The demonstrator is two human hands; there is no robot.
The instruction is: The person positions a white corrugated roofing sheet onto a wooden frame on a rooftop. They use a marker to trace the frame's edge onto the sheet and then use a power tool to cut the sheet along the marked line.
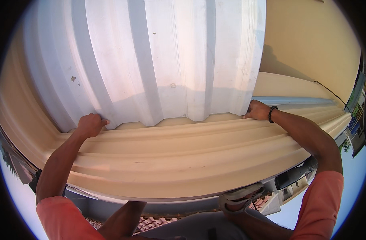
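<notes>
A pale, corrugated metal roofing sheet (179, 60) fills the upper middle, its wavy end edge facing me. Small marks and chips dot its surface. Near the sheet's left corner, my left hand (91, 125) is closed on the end edge, the thumb pointing right along it. At the right corner my right hand (257, 111) has its fingers curled round the edge. A dark beaded bracelet (272, 114) circles that wrist. Both arms reach out from red sleeves. Beneath the sheet's end runs a cream stepped ledge (171, 168).
To the right stands a cream wall surface (311, 36), with a bluish metal strip (295, 100) and a black cable (329, 90) by it. My sandalled foot (237, 200) rests at the ledge's outer edge. Far below lie reddish roof tiles (163, 223).
</notes>
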